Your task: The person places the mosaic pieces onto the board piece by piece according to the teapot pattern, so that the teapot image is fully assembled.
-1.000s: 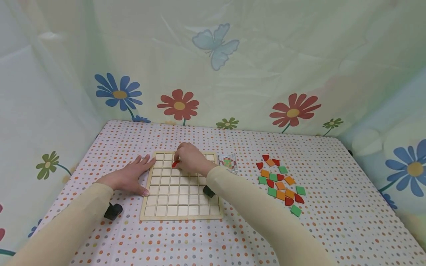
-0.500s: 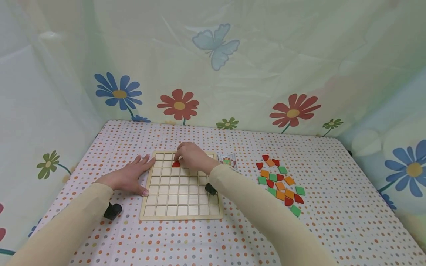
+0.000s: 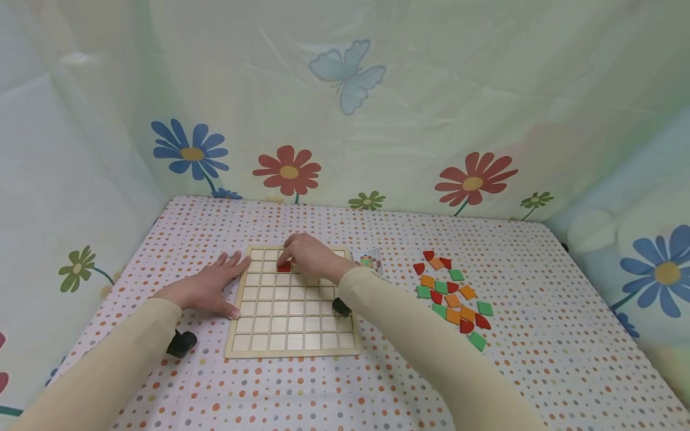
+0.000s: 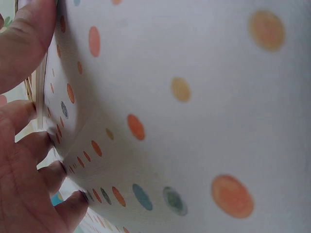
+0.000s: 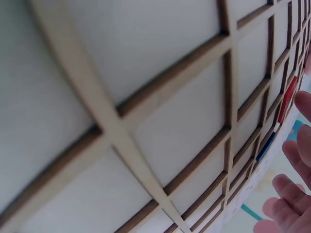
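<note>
pale backdrop (image 3: 409, 129) on three sides, printed with a blue butterfly (image 3: 347, 75) and red, blue and green flowers. below it we note a tabletop (image 3: 302, 395) covered in white with many-coloured dots.

two arms in cream sleeves (image 3: 420, 341) reach forward from the near edge. between them lies a pale wooden board (image 3: 293, 353), flat, ruled into square recessed cells.

left hand (image 3: 210, 286): spread palm down at the board's left edge, thumb and a fingertip against the rim; we see fingers splayed, nothing held. right hand (image 3: 311, 258): reaches across the board's far part, fingers pointing down. its fingertips touch a tile; we cannot tell whether they pinch it or merely press.

just beyond the board's right rim, a small printed card (image 3: 367, 261) with a grid and coloured picture.

farther right, a loose scatter: orange squares (image 3: 453, 315), green squares (image 3: 477, 341), red rounded wedges (image 3: 482, 321).

the touched red tile (image 3: 284, 268) is bright and partly covered by fingers; we place it at the second row from the far edge, third column from the left. from the right wrist we also catch a dark blue strip (image 5: 265, 146) near it.
</note>
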Motion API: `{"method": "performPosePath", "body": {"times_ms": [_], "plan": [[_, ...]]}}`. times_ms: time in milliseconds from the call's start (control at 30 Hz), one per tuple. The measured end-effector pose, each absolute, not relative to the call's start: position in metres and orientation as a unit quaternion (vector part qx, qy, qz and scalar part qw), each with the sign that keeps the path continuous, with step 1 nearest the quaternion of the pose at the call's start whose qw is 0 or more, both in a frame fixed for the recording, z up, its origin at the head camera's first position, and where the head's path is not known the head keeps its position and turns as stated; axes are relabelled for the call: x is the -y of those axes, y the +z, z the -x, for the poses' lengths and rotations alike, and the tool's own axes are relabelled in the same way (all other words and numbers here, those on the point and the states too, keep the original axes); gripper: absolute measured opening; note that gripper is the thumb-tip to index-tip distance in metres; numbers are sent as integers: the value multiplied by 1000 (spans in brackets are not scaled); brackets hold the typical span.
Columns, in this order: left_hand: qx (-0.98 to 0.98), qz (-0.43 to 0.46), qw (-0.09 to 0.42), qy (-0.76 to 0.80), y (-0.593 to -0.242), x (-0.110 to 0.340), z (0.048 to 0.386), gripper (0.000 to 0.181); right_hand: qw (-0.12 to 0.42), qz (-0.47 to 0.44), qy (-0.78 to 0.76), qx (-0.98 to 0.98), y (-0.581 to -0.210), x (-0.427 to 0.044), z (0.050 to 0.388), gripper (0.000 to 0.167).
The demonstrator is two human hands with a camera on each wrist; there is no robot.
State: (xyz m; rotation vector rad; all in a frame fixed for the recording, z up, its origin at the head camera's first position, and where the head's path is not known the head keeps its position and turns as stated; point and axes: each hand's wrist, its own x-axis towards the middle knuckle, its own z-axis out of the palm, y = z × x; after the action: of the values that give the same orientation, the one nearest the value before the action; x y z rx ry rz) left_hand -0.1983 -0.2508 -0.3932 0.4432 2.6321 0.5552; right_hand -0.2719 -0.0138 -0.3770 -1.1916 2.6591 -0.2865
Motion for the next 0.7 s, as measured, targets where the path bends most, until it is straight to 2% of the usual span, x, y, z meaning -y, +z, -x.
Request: {"method": "performPosePath", "body": {"times_ms": [200, 367, 700], "plan": [[-945, -162, 209, 191, -394, 249, 199, 119, 115, 385, -168, -900, -372, 0, 272, 38], [-946, -162, 209, 186, -393, 248, 198, 119, 117, 345, -223, -904, -364, -24, 269, 34], [-945, -164, 209, 190, -389, 248, 195, 118, 88, 264, -284, -918, -351, -105, 258, 31]]}}
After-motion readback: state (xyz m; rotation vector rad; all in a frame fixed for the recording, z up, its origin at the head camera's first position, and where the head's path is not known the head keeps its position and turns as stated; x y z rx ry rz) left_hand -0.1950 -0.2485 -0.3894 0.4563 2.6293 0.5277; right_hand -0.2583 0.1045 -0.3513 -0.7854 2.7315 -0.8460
